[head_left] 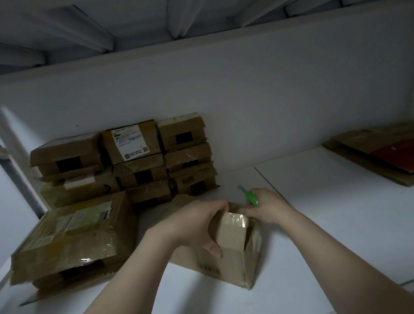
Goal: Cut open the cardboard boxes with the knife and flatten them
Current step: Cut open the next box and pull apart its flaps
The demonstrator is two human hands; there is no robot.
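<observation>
The white desk (342, 217) stood against a white wall (243, 85) beneath slatted boards. At near centre, the left hand (196, 222) gripped the box (231, 260). The right hand (266, 207) clasped the green knife (250, 197), long axis near-to-far, blade pointing far-left.

White shelf board (344, 230), white back panel (244, 93), ribbed shelf underside overhead (179, 9), grey upright at left (12, 171)

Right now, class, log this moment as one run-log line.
left hand: grips small cardboard box | right hand: holds green-handled knife | stacked boxes: rear left | flattened cardboard: far right
</observation>
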